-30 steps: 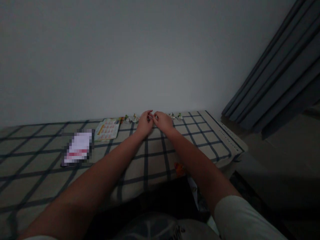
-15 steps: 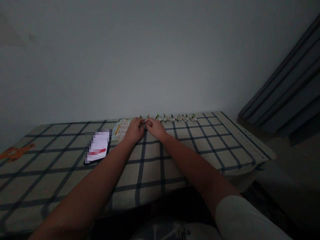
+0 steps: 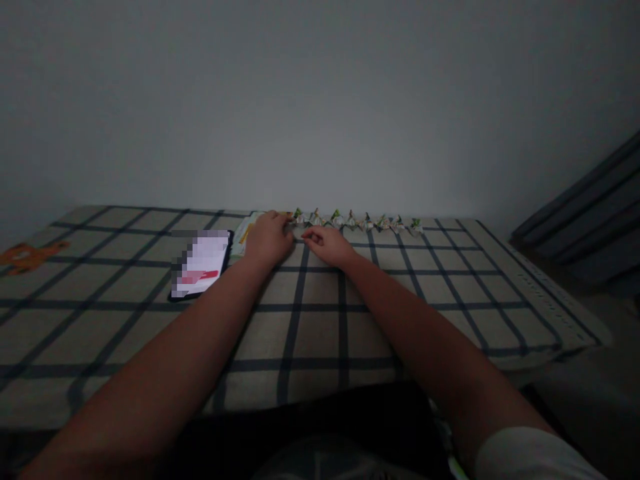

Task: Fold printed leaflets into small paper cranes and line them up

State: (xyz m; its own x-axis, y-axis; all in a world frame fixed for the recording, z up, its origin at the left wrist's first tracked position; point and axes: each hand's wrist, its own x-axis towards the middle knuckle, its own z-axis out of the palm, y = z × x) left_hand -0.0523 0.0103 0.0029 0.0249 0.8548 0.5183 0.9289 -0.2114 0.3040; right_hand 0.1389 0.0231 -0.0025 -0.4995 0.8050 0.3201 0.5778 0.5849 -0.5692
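My left hand (image 3: pixel 271 239) rests palm down over the right part of a printed paper sheet (image 3: pixel 241 244), which it partly covers. Its fingers stretch toward the left end of a row of several small folded paper pieces (image 3: pixel 351 220). Just to the right, my right hand (image 3: pixel 331 245) hovers low over the cloth in front of that row. Thumb and fingertips are pinched together there, and whatever may be between them is too small to make out. A narrow gap separates the two hands.
A phone (image 3: pixel 203 265) with a lit, pixelated screen lies left of my left forearm. An orange shape (image 3: pixel 31 257) is at the far left of the checked tablecloth (image 3: pixel 320 333). Behind the table rises a plain wall (image 3: pixel 320 107); a dark curtain (image 3: pixel 595 220) hangs at right.
My hands, close together at the fingertips before, have moved apart. The right hand has drawn to the right, and more of the folded-paper row shows. The camera view has shifted slightly.
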